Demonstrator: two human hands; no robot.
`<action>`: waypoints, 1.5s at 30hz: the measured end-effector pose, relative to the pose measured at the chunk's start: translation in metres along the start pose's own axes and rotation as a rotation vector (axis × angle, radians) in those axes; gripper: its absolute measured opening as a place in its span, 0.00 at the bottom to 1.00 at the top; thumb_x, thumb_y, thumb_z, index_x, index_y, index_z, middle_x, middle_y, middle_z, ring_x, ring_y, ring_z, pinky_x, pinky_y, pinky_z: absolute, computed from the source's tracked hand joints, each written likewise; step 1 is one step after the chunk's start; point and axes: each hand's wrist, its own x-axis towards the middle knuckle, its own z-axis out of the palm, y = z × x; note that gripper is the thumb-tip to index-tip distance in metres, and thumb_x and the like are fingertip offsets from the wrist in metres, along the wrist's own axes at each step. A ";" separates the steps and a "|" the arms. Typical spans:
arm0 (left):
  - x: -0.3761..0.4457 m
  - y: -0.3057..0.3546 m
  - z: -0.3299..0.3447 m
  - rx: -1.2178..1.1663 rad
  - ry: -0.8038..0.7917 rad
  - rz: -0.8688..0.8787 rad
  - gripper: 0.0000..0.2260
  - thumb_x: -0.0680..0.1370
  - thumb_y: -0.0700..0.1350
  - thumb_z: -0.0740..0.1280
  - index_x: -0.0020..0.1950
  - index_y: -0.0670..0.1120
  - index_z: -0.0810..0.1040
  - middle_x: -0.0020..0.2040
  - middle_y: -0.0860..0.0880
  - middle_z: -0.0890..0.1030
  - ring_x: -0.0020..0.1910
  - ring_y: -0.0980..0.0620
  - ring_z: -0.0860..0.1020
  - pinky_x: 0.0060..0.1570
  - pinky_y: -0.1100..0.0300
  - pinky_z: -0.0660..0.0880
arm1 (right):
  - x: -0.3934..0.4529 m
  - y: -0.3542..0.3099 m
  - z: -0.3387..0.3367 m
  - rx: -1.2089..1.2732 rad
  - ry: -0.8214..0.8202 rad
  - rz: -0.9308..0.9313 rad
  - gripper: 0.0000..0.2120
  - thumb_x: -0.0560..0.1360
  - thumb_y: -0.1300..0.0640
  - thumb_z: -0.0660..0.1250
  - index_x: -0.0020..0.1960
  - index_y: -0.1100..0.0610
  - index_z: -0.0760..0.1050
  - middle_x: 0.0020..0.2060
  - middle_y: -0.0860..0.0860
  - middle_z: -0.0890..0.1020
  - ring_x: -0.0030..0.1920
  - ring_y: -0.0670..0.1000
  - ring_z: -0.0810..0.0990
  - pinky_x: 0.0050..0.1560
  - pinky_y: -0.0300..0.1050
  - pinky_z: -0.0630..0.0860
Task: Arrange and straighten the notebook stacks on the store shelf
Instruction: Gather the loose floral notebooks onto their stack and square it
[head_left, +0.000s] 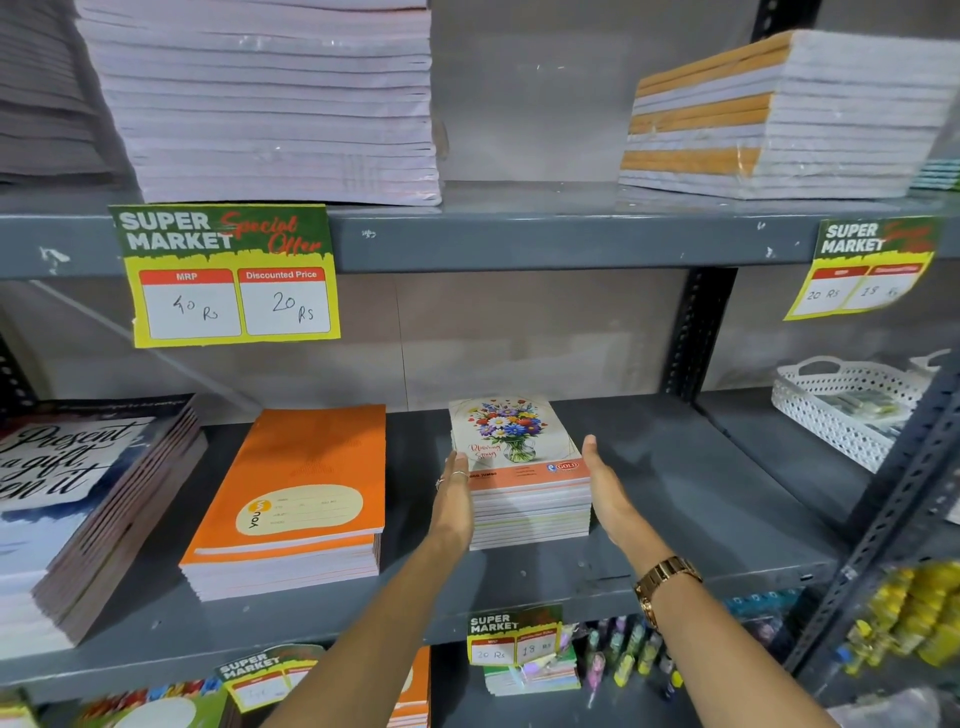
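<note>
A small stack of notebooks with a flower-vase cover (519, 452) sits on the middle grey shelf (675, 499). My left hand (453, 499) lies flat against the stack's left side, fingers straight, rings on two fingers. My right hand (605, 488) is flat and open beside the stack's right side, close to it or just touching. An orange notebook stack (306, 493) lies to the left, slightly turned. Further left is a tilted stack with a "Present a gift" cover (78, 499).
Above, the upper shelf holds a tall white-edged pile (270, 104) and a wrapped orange-and-white pile (779, 119). Price tags (228, 275) hang from the shelf edges. A white perforated basket (841, 405) stands at the right. The lower shelf holds small bottles (623, 660) and more notebooks.
</note>
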 end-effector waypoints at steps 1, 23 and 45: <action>-0.001 -0.001 0.000 -0.010 0.002 -0.009 0.21 0.80 0.56 0.52 0.67 0.46 0.70 0.59 0.40 0.79 0.52 0.42 0.79 0.53 0.46 0.76 | 0.000 0.002 0.000 0.028 0.015 -0.007 0.31 0.79 0.37 0.44 0.47 0.55 0.80 0.41 0.52 0.83 0.40 0.48 0.81 0.37 0.38 0.71; -0.026 0.003 -0.002 0.059 -0.119 0.048 0.22 0.81 0.55 0.47 0.68 0.46 0.68 0.58 0.47 0.77 0.45 0.54 0.78 0.38 0.64 0.76 | -0.014 0.007 0.009 0.218 -0.005 -0.016 0.29 0.79 0.39 0.46 0.65 0.57 0.74 0.52 0.57 0.81 0.46 0.53 0.81 0.45 0.46 0.78; -0.014 -0.005 -0.019 1.495 -0.076 0.696 0.22 0.82 0.51 0.49 0.76 0.50 0.52 0.78 0.51 0.54 0.77 0.54 0.48 0.75 0.57 0.53 | -0.037 0.012 -0.001 -1.167 0.258 -0.871 0.23 0.75 0.52 0.52 0.61 0.59 0.79 0.58 0.54 0.83 0.61 0.54 0.80 0.57 0.51 0.77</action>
